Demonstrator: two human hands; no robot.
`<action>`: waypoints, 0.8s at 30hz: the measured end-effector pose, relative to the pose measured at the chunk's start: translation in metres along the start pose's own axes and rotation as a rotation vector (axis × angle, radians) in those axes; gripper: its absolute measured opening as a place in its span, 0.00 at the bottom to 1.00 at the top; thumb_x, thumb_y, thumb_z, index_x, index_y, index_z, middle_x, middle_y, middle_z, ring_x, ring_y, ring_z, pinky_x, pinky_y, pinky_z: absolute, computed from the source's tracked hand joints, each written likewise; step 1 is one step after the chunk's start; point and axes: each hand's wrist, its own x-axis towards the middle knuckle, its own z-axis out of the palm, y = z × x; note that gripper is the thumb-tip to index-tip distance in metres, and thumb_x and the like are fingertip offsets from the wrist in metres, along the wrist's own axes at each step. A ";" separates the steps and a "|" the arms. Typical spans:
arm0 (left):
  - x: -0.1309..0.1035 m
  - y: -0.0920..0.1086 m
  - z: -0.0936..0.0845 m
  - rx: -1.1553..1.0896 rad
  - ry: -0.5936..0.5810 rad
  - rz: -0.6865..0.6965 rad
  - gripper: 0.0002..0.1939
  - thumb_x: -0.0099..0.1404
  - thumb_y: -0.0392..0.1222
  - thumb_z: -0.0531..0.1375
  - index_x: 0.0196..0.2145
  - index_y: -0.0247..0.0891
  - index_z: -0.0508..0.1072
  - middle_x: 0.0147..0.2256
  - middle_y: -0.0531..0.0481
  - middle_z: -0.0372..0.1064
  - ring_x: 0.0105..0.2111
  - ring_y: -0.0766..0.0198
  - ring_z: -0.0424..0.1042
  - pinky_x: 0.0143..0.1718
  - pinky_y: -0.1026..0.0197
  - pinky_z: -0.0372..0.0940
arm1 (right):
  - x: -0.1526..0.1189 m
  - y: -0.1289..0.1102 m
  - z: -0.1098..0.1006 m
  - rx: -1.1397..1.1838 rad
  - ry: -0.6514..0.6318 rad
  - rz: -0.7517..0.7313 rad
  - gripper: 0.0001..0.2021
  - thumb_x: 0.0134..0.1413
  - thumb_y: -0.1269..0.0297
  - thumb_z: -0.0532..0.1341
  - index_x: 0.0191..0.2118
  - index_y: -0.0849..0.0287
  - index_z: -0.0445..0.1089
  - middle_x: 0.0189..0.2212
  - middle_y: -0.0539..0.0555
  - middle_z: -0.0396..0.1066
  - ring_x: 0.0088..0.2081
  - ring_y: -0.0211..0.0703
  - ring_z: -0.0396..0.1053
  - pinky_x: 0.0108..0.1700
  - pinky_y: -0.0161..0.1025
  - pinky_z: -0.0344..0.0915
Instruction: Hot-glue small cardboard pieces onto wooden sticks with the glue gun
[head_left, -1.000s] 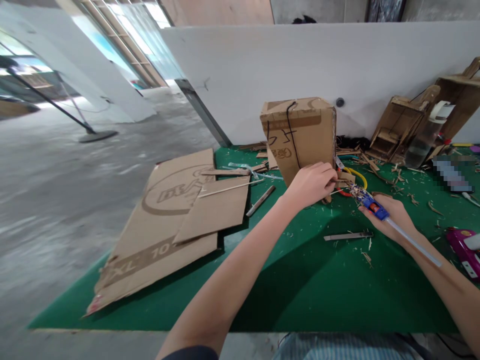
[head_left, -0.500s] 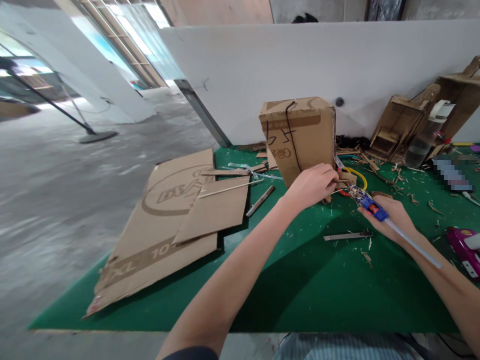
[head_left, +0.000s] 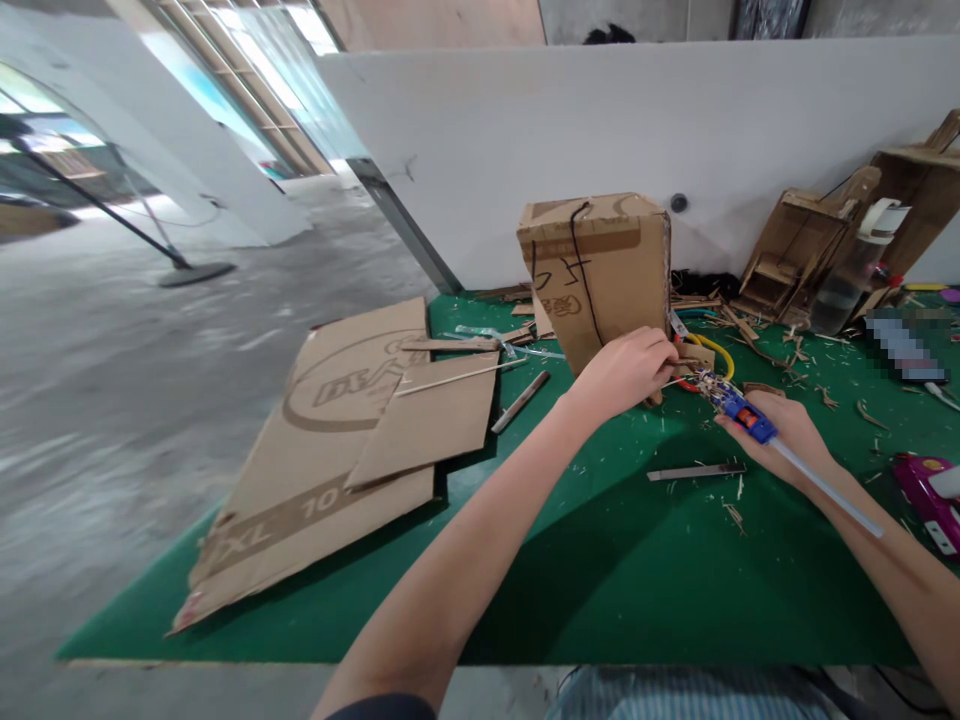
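My right hand (head_left: 784, 430) is wrapped round a blue glue gun (head_left: 750, 415), whose long clear glue stick (head_left: 829, 488) trails back over my forearm. Bits of scrap cling round the gun's nozzle end, which points at a small cardboard piece (head_left: 696, 355). My left hand (head_left: 631, 368) has its fingers closed at that piece, in front of a cardboard box (head_left: 611, 270) with dark cord on it. The fingertips are partly hidden by the hand itself. A utility knife (head_left: 696, 472) lies on the green table (head_left: 600, 590) below my hands.
Flat cardboard sheets (head_left: 300, 480) cover the table's left side, with a second blade-like strip (head_left: 520, 402) beside them. To the right are a clear bottle (head_left: 855, 270), a phone (head_left: 904, 345), a purple device (head_left: 926, 500) and cardboard structures (head_left: 799, 245). Scraps litter the back.
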 end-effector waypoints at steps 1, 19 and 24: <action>0.000 0.000 0.000 0.004 0.003 0.002 0.06 0.69 0.36 0.56 0.38 0.35 0.73 0.38 0.46 0.72 0.41 0.60 0.70 0.42 0.59 0.65 | 0.000 0.000 0.000 0.002 -0.002 0.001 0.16 0.61 0.51 0.58 0.27 0.55 0.59 0.23 0.51 0.65 0.25 0.43 0.66 0.28 0.37 0.58; 0.000 0.001 -0.001 0.014 0.010 0.027 0.07 0.70 0.36 0.55 0.38 0.35 0.73 0.38 0.46 0.72 0.40 0.60 0.70 0.41 0.59 0.65 | 0.001 -0.001 -0.001 0.030 -0.023 0.017 0.17 0.60 0.50 0.58 0.26 0.55 0.58 0.23 0.51 0.65 0.24 0.42 0.66 0.27 0.36 0.57; 0.000 0.001 -0.003 0.010 0.015 0.022 0.06 0.69 0.35 0.56 0.38 0.35 0.73 0.38 0.46 0.71 0.40 0.60 0.70 0.41 0.60 0.65 | 0.000 0.003 -0.001 0.017 -0.009 0.011 0.16 0.61 0.51 0.58 0.27 0.55 0.59 0.24 0.52 0.67 0.27 0.43 0.67 0.29 0.37 0.59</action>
